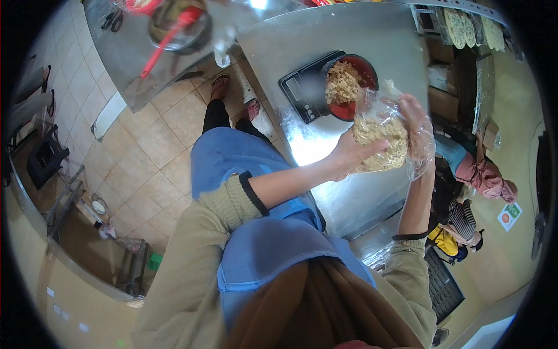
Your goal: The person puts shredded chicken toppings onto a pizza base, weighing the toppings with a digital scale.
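Both hands hold a clear plastic bag point(381, 145) filled with pale, oat-like flakes, above the steel table. My left hand point(351, 154) is closed around the bag's near left side, its thumb lying across the front. On the right side, my right hand point(414, 119) grips the bag near its top, with loose plastic around the fingers. Just beyond the bag, a bowl point(367, 68), red inside and dark outside, contains clumpy golden flakes point(342, 83). It sits on a black digital scale point(303, 96); the bag overlaps the bowl's near edge in view.
A second steel table point(110, 55) at the upper left bears a metal bowl point(200, 38), a red spatula point(165, 46) and scissors point(113, 21). Shelves with boxes point(443, 104) stand right of the steel table point(261, 43). Other people, one in a pink garment point(485, 177), are farther right.
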Motion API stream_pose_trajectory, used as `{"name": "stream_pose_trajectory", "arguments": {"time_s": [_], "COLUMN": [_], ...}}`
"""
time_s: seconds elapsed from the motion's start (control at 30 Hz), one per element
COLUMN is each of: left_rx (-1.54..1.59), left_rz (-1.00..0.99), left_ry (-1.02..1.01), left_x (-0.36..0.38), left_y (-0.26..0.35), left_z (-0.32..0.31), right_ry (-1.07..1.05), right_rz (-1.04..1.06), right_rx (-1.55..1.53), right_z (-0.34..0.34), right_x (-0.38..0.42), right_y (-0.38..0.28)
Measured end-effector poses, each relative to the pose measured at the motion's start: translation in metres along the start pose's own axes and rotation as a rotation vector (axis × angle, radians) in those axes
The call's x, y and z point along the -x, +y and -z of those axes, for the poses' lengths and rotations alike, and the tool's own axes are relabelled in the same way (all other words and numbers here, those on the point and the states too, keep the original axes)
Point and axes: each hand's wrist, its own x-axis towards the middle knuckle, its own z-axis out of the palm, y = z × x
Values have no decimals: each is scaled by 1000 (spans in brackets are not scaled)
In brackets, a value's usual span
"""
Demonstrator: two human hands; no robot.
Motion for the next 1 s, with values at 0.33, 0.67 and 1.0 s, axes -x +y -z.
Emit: {"name": "stream_pose_trajectory", "arguments": {"time_s": [0.33, 0.67, 1.0], "left_rx": [72, 50, 62], "left_rz": [36, 70, 11], "left_ry": [-3, -6, -12], "left_x": [2, 2, 3], "left_y": [0, -2, -4], "left_z": [1, 0, 0], "right_ry": [-17, -7, -36], "right_rz": [-11, 7, -5], "right_rx": [-16, 7, 17], "right_z": [8, 5, 18], "right_x": [-3, -1, -2], "right_y": [5, 2, 11]}}
